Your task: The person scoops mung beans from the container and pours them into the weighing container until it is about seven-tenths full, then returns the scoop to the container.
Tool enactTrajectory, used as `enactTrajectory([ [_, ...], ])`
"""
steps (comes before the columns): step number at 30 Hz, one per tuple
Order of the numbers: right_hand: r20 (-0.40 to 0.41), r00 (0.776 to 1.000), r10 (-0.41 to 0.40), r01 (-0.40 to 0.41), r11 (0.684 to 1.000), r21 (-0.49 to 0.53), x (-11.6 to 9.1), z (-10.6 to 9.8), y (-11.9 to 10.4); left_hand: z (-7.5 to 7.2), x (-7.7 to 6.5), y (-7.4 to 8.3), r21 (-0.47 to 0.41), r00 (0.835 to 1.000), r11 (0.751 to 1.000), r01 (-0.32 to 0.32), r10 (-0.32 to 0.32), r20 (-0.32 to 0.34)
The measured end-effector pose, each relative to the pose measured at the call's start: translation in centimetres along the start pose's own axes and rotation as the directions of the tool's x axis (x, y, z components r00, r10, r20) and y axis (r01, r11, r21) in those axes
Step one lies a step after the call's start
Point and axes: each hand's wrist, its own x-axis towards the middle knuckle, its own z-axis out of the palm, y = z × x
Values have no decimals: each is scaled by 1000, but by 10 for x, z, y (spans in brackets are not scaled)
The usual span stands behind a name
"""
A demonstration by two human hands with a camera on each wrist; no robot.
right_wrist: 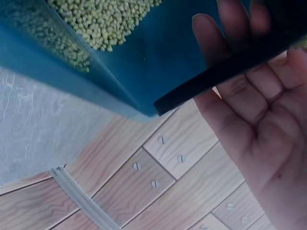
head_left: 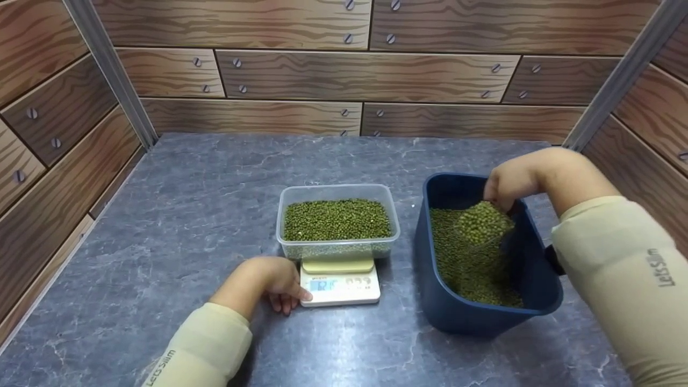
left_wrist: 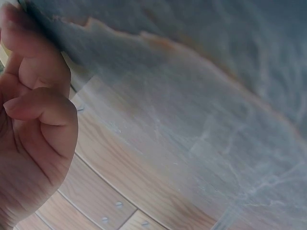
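Green mung beans (head_left: 337, 219) fill much of a clear plastic tub (head_left: 338, 248), which sits on a white kitchen scale (head_left: 339, 293). My left hand (head_left: 271, 279) rests at the scale's front left corner, one digit touching its edge and the other fingers loosely bent beside it. My right hand (head_left: 518, 180) grips the dark handle (right_wrist: 216, 74) of a scoop (head_left: 484, 224). The scoop is heaped with beans and held over the blue bin (head_left: 438, 279). More beans (right_wrist: 103, 24) lie inside the bin. Digits on the scale display are too blurred to read surely.
A grey marbled tabletop (head_left: 204, 215) lies under everything. Wood-patterned panels (head_left: 365, 75) close off the back and sides. The bin's tall rim stands right of the tub, with a dark fitting (head_left: 553, 260) on its right side.
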Motion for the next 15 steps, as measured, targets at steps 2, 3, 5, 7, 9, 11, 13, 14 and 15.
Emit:
enactTrajectory([
  [2,-8,1000,4,-4,1000,16,-3,-2,2,0,0,0,1,1000,1000,0,0,1],
  [3,-10,1000,7,-7,1000,27,-4,-3,4,0,0,0,1,1000,1000,0,0,2],
  [5,-12,1000,18,-17,998,62,-5,-4,8,-1,0,-1,5,1000,1000,3,-3,3],
  [7,-13,999,37,-35,994,107,-6,-4,12,-1,0,0,7,1000,1000,6,-6,4],
  [9,-14,998,60,-58,987,153,-6,-4,17,0,1,0,9,1000,1000,9,-9,5],
  [11,-17,997,81,-76,977,201,-6,-4,21,0,0,0,10,1000,1000,15,-15,5],
  [13,-28,996,90,-81,968,238,-6,-3,25,0,0,1,14,1000,1000,17,-17,5],
  [14,-33,995,94,-83,963,255,-6,-3,27,0,0,1,16,1000,1000,17,-17,4],
  [15,-39,994,98,-83,959,272,-6,-3,28,0,0,1,16,1000,1000,18,-18,3],
])
